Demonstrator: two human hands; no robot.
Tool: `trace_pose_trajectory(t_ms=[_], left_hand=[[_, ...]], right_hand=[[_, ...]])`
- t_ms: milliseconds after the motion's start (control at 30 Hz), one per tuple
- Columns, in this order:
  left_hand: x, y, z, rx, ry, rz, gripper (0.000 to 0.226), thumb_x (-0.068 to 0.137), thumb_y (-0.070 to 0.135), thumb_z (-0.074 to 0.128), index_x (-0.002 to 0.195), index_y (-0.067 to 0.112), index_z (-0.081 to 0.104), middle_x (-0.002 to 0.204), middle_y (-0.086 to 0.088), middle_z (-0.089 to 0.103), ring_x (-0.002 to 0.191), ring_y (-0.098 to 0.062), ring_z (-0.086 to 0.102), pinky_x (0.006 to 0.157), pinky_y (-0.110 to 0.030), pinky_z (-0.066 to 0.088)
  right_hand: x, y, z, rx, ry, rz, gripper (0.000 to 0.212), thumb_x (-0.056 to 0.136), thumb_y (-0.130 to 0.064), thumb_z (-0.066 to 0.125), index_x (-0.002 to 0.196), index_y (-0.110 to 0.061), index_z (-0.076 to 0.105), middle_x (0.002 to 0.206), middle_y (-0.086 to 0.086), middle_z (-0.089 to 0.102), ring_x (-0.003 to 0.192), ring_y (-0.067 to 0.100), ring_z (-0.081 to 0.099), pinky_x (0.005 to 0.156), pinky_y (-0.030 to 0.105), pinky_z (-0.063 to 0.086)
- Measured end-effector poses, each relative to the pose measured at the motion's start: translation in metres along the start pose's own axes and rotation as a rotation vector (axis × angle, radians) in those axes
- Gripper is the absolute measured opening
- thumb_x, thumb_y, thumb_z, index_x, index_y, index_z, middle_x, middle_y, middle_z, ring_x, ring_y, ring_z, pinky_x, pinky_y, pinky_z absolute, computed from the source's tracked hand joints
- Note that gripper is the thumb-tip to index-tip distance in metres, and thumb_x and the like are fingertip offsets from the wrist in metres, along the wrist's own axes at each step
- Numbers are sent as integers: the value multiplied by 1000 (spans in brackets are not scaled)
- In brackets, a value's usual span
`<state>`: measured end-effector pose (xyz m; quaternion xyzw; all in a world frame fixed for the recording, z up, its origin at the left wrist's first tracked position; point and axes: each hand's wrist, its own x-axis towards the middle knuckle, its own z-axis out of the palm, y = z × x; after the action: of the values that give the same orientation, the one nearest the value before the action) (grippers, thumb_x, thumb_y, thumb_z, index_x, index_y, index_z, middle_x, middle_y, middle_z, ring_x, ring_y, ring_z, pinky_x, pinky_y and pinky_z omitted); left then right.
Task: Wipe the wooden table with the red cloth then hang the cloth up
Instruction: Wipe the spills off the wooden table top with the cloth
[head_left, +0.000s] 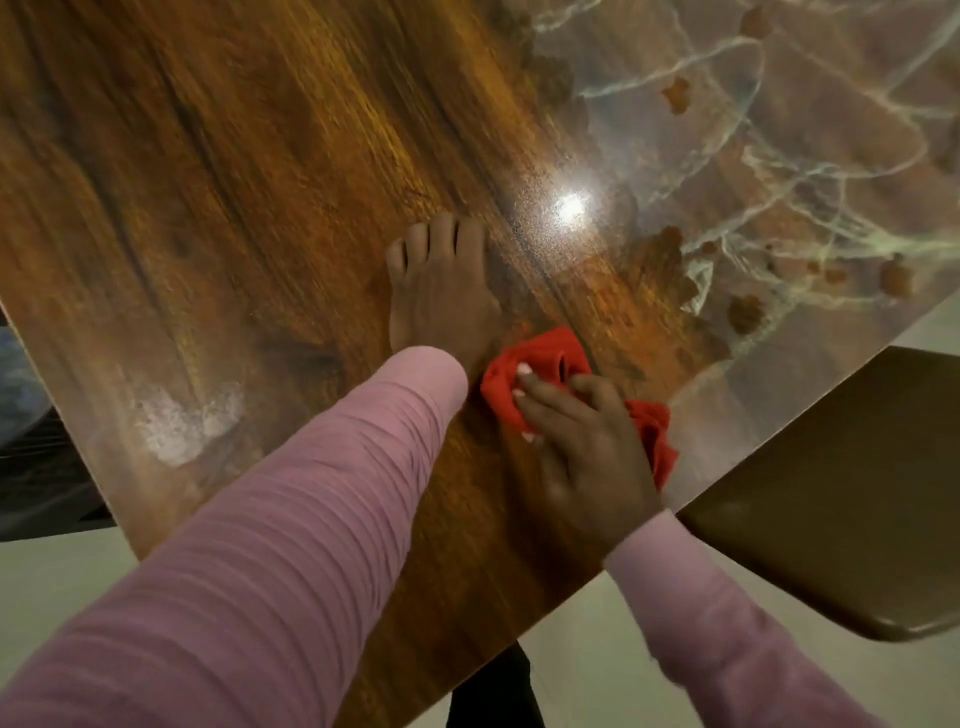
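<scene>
The glossy wooden table (234, 182) fills most of the head view, with a marbled resin strip along its right side. My left hand (441, 291) lies flat on the wood, fingers straight and together. Just to its right, my right hand (582, 441) holds the bunched red cloth (540, 364) against the tabletop, its fingers curled over the fabric. Part of the cloth sticks out behind that hand near the table's right edge. Both arms wear pink ribbed sleeves.
A whitish smear (182, 426) marks the wood near the left edge. A brown chair seat (857, 493) stands beside the table's right edge. Pale floor (597, 665) shows below, with a dark table leg (493, 691) under the near corner. A lamp glare (571, 205) reflects on the surface.
</scene>
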<state>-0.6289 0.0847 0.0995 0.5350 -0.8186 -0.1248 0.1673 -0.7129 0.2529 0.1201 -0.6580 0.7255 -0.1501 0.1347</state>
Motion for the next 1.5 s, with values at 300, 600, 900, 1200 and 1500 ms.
trace_pose_trajectory(t_ms=[300,600,900,1200,1500], left_hand=[[0,-3,2,-39,23,-5,41,70,8,38,106,13,55,110,-11,55,104,-32,48,91,-43,32],[-1,-4,3,-39,34,-7,38,73,5,45,109,14,56,115,-9,55,108,-31,48,93,-42,31],[0,-5,-2,-201,112,-87,38,72,-3,43,105,10,56,112,-12,56,105,-32,48,89,-43,35],[-4,-7,-10,-370,212,-219,46,67,-8,41,107,9,56,113,-10,56,107,-28,50,91,-44,41],[-6,-4,-15,-399,236,-253,45,68,-10,40,106,8,57,112,-10,56,106,-27,50,90,-41,39]], right_hand=[[36,68,-29,-86,204,409,40,86,-4,60,126,-6,59,134,8,56,115,38,45,95,21,22],[-30,1,2,-16,-21,-157,33,87,-11,54,117,-9,67,129,2,61,102,35,59,87,43,47],[11,50,-26,-16,200,411,39,85,-1,62,123,-6,61,132,6,58,110,36,48,90,20,22],[28,2,-1,10,58,125,37,86,-8,54,122,-12,64,131,-1,59,107,31,53,91,38,40],[6,-28,9,25,-79,-72,37,86,-8,55,121,-14,64,135,-2,56,104,35,54,84,46,44]])
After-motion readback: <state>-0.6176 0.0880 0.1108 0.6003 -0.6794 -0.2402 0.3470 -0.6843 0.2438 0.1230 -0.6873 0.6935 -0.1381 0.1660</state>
